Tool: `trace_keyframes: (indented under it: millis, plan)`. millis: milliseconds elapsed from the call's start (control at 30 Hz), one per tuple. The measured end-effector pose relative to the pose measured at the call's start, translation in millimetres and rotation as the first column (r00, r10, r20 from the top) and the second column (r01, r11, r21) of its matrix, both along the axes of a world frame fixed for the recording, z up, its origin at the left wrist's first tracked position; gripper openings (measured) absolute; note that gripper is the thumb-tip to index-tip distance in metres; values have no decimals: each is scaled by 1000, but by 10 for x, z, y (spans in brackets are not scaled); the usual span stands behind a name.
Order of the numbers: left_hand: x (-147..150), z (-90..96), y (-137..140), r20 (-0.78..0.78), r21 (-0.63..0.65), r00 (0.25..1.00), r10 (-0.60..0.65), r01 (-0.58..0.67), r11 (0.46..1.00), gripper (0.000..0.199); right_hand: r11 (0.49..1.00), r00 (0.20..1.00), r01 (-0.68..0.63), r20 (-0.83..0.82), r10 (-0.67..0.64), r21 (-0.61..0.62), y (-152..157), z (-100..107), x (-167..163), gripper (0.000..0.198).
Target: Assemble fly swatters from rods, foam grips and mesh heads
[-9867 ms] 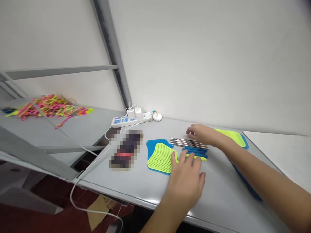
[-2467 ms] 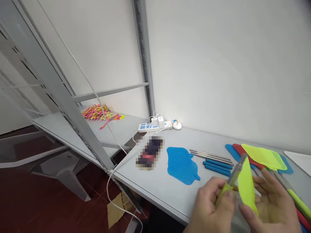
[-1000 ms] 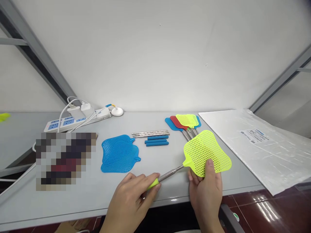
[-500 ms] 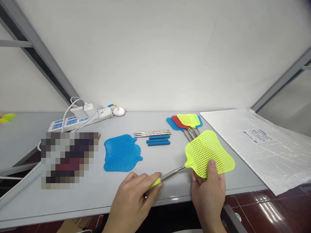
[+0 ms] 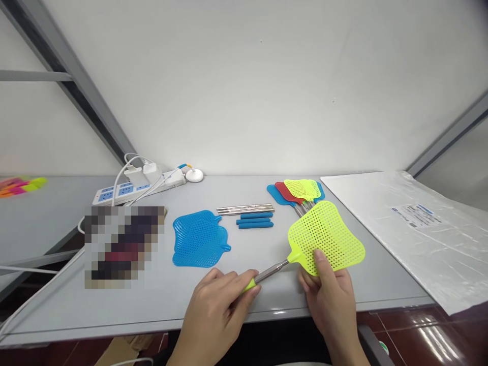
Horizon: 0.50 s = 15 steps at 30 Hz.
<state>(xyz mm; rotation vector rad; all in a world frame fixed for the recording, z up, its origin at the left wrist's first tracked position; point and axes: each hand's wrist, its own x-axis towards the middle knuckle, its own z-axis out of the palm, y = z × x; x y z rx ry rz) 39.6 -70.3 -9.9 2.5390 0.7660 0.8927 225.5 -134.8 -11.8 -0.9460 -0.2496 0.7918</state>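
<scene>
A yellow-green fly swatter (image 5: 328, 236) with a steel telescopic rod lies between my two hands, above the table's front edge. My left hand (image 5: 221, 305) is closed round its yellow-green grip, which mostly hides inside the fingers. At the other end my right hand (image 5: 331, 295) pinches the lower edge of the perforated head, thumb on top and fingers beneath. Beyond them lie overlapping blue swatter heads (image 5: 200, 239), several steel rods (image 5: 246, 209) and blue grips (image 5: 255, 222). A pile of swatters (image 5: 303, 189) in blue, red and yellow-green rests at the back, its rods partly covered by the held head.
On the left stand a white power strip (image 5: 125, 191) with plugs and cables, a round white device (image 5: 194, 175) and a blurred-out item (image 5: 125, 246). White wrapped sheeting (image 5: 381, 218) covers the table's right side. Bright coloured pieces (image 5: 23, 186) lie on the far-left table.
My view has turned slightly left, so things on the table appear further right. My right thumb has shifted along the swatter head towards its neck. Both hands keep their hold.
</scene>
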Motion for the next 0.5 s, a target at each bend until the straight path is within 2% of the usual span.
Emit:
trace_keyframes:
  millis: [67,200,367,500]
  plan:
    - [12,15,-4,14,4,1000,-7,7,1000,19,999,997,-50,60,51,-12,-8,-45,5,41]
    - [34,46,-27,2,-28,1000,-28,28,999,16,993,979,-104,169,113,-61,-75,-79,-10,36]
    - [40,145,-80,73,-105,996,-52,60,993,21,990,968,-139,210,140,-15,-223,26,-77,37]
    - [-25,289,-77,9,-67,999,-48,48,997,23,985,965,-173,195,173,-19,-206,5,-108,43]
